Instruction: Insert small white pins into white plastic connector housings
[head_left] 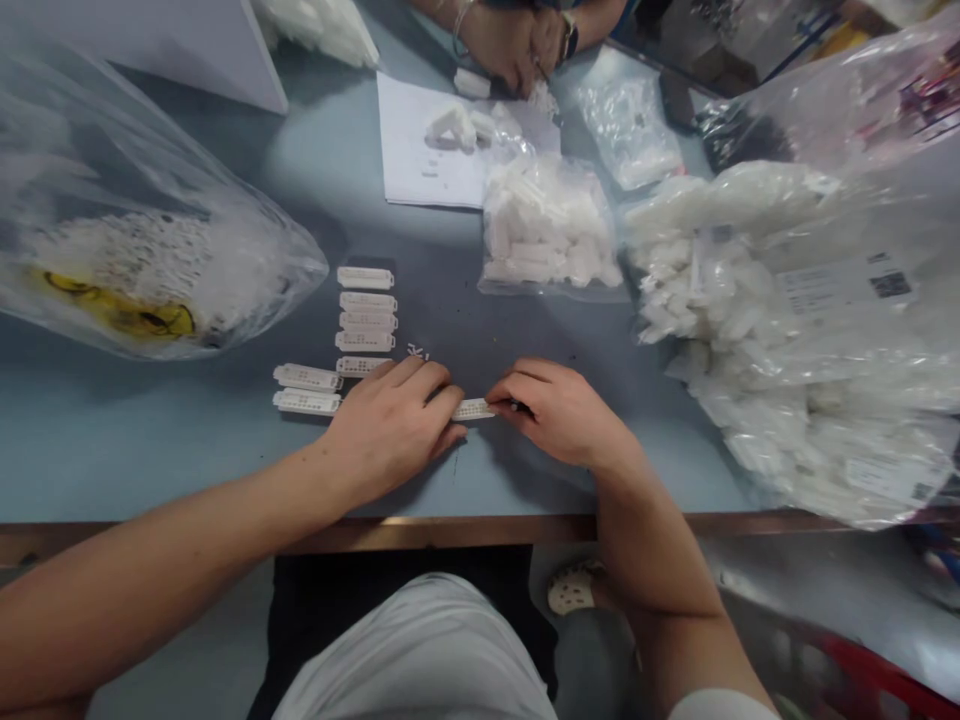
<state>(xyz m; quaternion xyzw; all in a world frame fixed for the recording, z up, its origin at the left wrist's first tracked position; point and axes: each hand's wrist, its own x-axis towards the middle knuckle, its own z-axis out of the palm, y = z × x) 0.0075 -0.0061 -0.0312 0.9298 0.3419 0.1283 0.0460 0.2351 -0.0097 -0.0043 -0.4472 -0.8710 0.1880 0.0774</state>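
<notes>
My left hand [390, 425] and my right hand [559, 412] pinch the two ends of a small white perforated plastic strip [472, 409], with the fingers curled over it. A dark bit [521, 406] shows under my right fingers, too small to name. Just beyond my left hand lies a stack of similar strips [304, 388], two side by side. A column of several more strips [366, 320] runs away from me on the blue-grey table [187, 450]. Tiny white fragments [417, 351] lie near my left fingertips.
Bulging clear bags of white parts [750, 300] fill the right side, and a smaller bag [547, 225] sits ahead. A large clear bag [127, 270] lies left. A co-worker's clasped hands [514, 50] rest beyond a sheet of paper [409, 140].
</notes>
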